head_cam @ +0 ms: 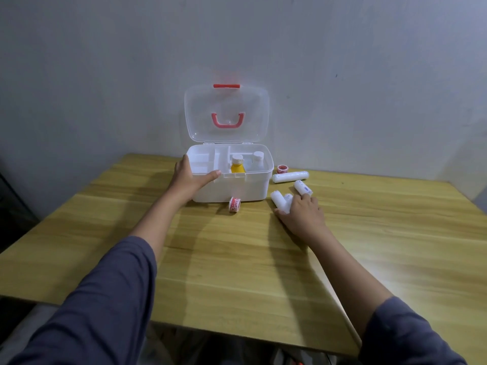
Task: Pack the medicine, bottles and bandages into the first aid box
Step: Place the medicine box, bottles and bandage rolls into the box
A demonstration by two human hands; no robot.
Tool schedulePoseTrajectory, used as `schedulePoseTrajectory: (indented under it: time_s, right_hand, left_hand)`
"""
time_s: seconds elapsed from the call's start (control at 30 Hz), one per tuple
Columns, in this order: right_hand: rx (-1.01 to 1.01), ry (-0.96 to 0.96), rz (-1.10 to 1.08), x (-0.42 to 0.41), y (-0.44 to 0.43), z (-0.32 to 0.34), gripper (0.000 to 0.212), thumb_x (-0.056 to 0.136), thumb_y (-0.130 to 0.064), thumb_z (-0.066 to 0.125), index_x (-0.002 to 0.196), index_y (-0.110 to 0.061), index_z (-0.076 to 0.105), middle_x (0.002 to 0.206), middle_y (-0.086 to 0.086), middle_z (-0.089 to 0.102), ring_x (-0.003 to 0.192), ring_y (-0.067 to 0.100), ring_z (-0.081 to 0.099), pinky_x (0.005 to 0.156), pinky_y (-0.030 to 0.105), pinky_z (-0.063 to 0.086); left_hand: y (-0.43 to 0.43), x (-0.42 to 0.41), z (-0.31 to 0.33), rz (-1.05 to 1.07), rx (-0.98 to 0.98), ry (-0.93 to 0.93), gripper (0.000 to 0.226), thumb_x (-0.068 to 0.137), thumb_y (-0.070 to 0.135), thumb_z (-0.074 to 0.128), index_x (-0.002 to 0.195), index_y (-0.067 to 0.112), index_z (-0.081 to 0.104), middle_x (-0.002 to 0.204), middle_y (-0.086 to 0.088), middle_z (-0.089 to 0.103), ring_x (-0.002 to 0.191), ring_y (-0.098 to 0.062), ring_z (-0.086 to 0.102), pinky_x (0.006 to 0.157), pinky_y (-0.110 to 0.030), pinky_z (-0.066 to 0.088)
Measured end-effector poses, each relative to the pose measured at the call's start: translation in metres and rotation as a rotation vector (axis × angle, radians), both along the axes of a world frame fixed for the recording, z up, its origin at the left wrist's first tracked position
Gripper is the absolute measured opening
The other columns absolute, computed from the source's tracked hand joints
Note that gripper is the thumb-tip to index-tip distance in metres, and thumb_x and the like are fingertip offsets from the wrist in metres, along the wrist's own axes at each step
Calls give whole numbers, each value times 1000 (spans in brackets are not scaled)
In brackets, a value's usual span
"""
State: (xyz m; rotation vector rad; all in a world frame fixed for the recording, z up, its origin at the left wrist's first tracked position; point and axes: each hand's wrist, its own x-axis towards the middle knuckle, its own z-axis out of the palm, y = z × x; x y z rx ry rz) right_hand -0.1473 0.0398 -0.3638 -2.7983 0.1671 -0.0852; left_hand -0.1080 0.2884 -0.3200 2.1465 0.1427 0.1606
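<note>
- On the table, just beside the front right corner of the first aid box, lies a bandage roll, touching a second roll
- It looks light and soft, so it can squash or roll away; better to take it around its middle
- The right hand lies over it, fingers curled around it
- The left hand grips the box's left front corner, thumb along the rim
- Inside stand a yellow bottle and a white bottle
</note>
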Motion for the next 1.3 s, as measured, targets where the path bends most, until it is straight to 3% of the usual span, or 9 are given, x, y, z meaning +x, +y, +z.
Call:
schedulePoseTrajectory:
  time_s: [0.17, 0.27, 0.37, 0.6, 0.73, 0.83, 0.93, 1.1, 1.3]
  right_hand:
    - [103, -39, 104, -16, -6, 7, 15, 86, -8, 44, 86, -3, 58, 98, 26, 60, 105, 39, 49, 82, 41, 44]
    - [338, -90, 130, -25, -14, 7, 30, 87, -10, 45, 59, -20, 42, 75, 10, 44, 81, 27, 41, 59, 32, 31]
    - [722, -183, 5, -21, -25, 7, 2, 88, -16, 56, 87, -15, 54, 82, -2, 51, 77, 22, 47, 56, 29, 36]
    - [1230, -456, 37, -15, -42, 43, 28, 90, -8, 55, 116, -3, 48, 85, 2, 54, 56, -8, 58, 49, 10, 46]
    - [1281, -406, 73, 0, -38, 50, 30, 87, -13, 60, 114, -14, 47, 92, -6, 61, 83, 7, 59, 68, 25, 47]
    - [1284, -349, 113, 10, -34, 47, 29, 87, -10, 60, 112, -11, 45, 94, -4, 60, 84, 8, 60, 72, 22, 47]
    - [1270, -323, 127, 15, -36, 49, 34, 87, -11, 60, 117, -7, 45, 100, -3, 60, 88, 8, 62, 77, 20, 50]
    - [1157, -239, 171, 17, -41, 55, 34, 86, -10, 61, 118, -3, 50, 100, 0, 61, 85, 14, 61, 49, 5, 44]
    - [1011, -188, 214, 31, -38, 75, 32, 84, -8, 64, 113, 1, 55, 85, 2, 60, 58, -5, 58, 43, 4, 38]
  left_hand:
    - [1, -2, -13, -4, 0, 27, 105, 87, 45, 74, 163, 13, 10, 170, -5, 10, 157, -23, 16, 122, -38, 24]
    - [-3, -5, -20, -10, 3, 30, 102, 86, 45, 76, 162, 13, 16, 168, -8, 15, 155, -25, 20, 120, -37, 27]
    - [-9, -7, -24, -27, -13, 36, 104, 86, 44, 77, 162, 13, 13, 169, -8, 13, 156, -24, 19, 121, -38, 26]
    - [-22, -24, -43, -67, 13, 75, 99, 79, 46, 82, 158, 17, 29, 158, -9, 30, 147, -27, 33, 111, -35, 36]
    - [-29, -30, -42, -109, 19, 85, 104, 68, 49, 88, 154, 21, 38, 151, -10, 37, 143, -23, 34, 103, -29, 34]
    - [-31, -32, -35, -154, 29, 97, 134, 33, 71, 74, 153, 24, 38, 151, -7, 36, 144, -18, 30, 103, -27, 32]
    - [-34, -28, -24, -209, 46, 87, 140, 26, 76, 67, 153, 24, 36, 154, -5, 34, 147, -19, 29, 102, -27, 31]
    - [-32, -21, -13, -246, 29, 58, 136, 25, 79, 81, 146, 29, 45, 149, 4, 47, 142, -18, 40, 117, -39, 39]
    - [-26, -11, 1, -235, -63, -80, 119, 28, 66, 89, 135, 25, 56, 133, 5, 61, 124, -15, 58, 100, -31, 49]
